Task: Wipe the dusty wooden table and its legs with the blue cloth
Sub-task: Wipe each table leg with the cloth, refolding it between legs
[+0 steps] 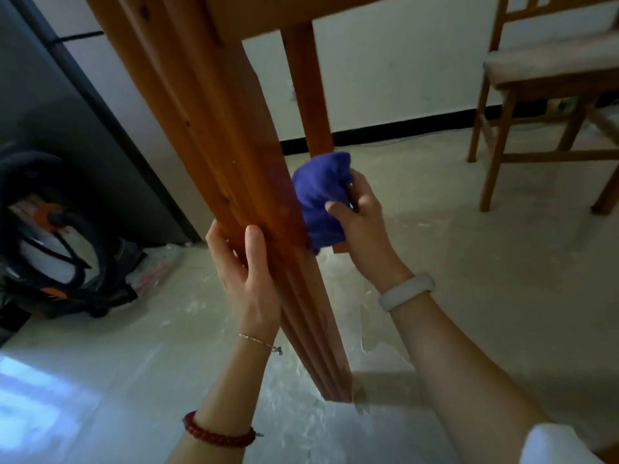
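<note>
A grooved, reddish wooden table leg [234, 135] slants from the top left down to the floor at the lower centre. My left hand [244, 272] grips the leg's near side about halfway down, thumb on its front face. My right hand [361, 229] holds a bunched blue cloth [321, 199] pressed against the leg's right side, just above the left hand. A second table leg [308, 95] stands behind, its lower part hidden by the cloth. The table's underside [261, 15] shows at the top.
A wooden chair [536, 95] with a pale cushion stands at the right. A black and orange vacuum cleaner [57, 249] with coiled hose sits at the left by a grey appliance [60, 112]. The pale floor [469, 262] is streaked with dust.
</note>
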`<state>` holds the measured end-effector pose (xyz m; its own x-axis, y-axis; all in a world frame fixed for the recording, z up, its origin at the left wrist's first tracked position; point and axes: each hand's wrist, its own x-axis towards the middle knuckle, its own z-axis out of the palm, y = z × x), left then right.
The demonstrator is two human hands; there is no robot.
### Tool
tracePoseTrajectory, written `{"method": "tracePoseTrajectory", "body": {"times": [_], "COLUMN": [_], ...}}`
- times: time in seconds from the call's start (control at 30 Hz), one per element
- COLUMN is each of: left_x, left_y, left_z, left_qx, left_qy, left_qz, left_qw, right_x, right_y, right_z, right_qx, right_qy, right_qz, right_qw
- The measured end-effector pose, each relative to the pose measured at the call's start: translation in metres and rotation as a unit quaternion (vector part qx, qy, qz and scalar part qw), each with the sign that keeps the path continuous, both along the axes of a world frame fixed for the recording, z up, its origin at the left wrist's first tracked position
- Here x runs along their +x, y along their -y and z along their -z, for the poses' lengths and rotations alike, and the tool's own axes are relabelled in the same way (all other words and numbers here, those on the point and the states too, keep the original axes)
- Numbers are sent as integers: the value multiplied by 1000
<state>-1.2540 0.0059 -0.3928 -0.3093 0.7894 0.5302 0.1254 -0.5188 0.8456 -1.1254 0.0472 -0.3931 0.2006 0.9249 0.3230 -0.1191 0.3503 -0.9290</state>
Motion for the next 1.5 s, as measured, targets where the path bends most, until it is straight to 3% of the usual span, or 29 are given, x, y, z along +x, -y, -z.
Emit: {"method": "tracePoseTrajectory", "body": {"times": [0.13, 0.27, 0.63, 0.73, 0.87, 0.93, 1.03, 1.13, 1.2, 1.27, 1.33, 1.43, 1.5], "left_x": [-3, -10, -17, -21, -29, -32, -36, -38, -44, -56, -73, -105, -131], "left_y": [0, 6, 16, 23, 29, 31, 31, 30, 28, 24, 15, -5, -20], "left_z": [-18, -14, 36, 63, 95, 104, 108, 108, 107, 104, 98, 88, 83], "left_qx": [11, -14, -88, -132, -197, -208, -213, -257, -292, -318, -324, -328, -317], "left_qy": [-6, -21, -55, -66, -102, -110, -105, -121, -175, -254, -368, -589, -672], "left_qz": [1, 12, 6, 13, 17, 21, 32, 79, 118, 150, 176, 217, 223], "left_qw": [1000, 1000, 995, 989, 975, 972, 971, 956, 933, 901, 854, 706, 631], "right_x": [-18, -25, -7, -15, -25, -26, -21, -21, -23, -29, -37, -55, -73], "right_y": [-9, -9, 33, 50, 67, 75, 88, 98, 104, 111, 117, 127, 125], "right_z": [-61, -55, 139, 160, 194, 202, 202, 189, 173, 158, 149, 148, 150], "right_qx": [51, -12, -232, -261, -338, -394, -425, -388, -344, -329, -356, -401, -386], "right_qy": [-44, -64, 63, 55, 154, 195, 335, 310, 280, 298, 328, 424, 475], "right_qz": [-92, -171, -80, -50, -25, -49, -66, -32, -22, -18, -40, -145, -193], "right_qw": [993, 983, 967, 963, 928, 897, 838, 867, 896, 896, 874, 799, 767]}}
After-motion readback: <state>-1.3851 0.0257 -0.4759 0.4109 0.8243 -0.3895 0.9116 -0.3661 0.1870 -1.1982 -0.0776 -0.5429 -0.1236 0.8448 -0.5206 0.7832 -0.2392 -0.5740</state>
